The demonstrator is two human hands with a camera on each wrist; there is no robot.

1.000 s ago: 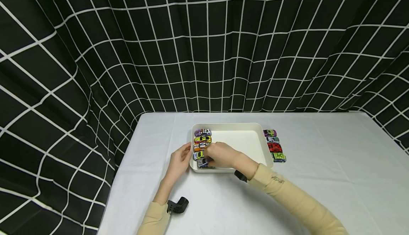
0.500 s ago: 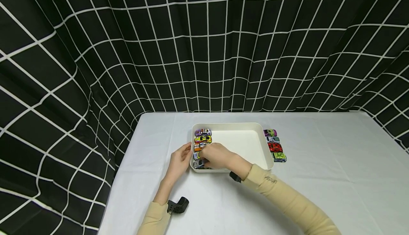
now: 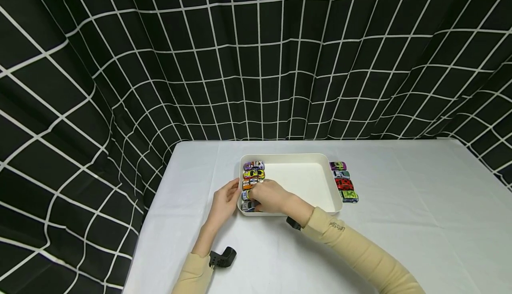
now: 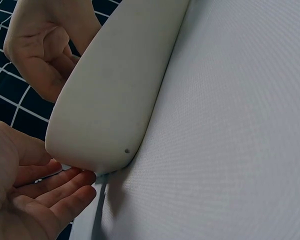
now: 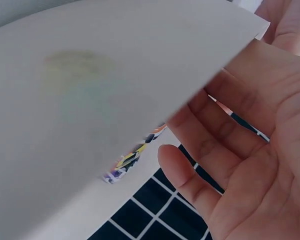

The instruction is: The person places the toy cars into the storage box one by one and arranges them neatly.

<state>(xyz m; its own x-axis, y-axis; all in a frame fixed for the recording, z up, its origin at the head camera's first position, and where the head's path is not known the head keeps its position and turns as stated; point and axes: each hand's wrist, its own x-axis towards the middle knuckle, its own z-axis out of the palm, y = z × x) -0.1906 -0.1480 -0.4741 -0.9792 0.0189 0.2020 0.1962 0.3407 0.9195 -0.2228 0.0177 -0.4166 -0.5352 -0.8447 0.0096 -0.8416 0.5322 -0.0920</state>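
A white tray (image 3: 302, 183) lies on the table with a column of toy cars along its inner left side. Nearest the front wall is a silver toy car (image 3: 248, 206), partly covered by my right hand (image 3: 272, 196), whose thumb and fingers hold it at its right end. Beyond it are a yellow-green toy car (image 3: 246, 195), an orange-white one (image 3: 251, 184), a yellow one (image 3: 254, 174) and a purple one (image 3: 254, 165). My left hand (image 3: 225, 200) touches the tray's left wall from outside with relaxed fingers (image 4: 72, 197). The tray's wall hides my right fingertips in the right wrist view.
Outside the tray's right wall stands another column of toy cars: a purple-green one (image 3: 338, 166), a light blue one (image 3: 342, 175), a red one (image 3: 344, 184) and a lime one (image 3: 349, 196). A black curtain (image 3: 276, 63) with white grid lines hangs behind the white-covered table (image 3: 420, 196).
My right hand has moved slightly left, and the silver toy car has shifted left with it, into line with the column. My left hand has stayed at the tray's wall.
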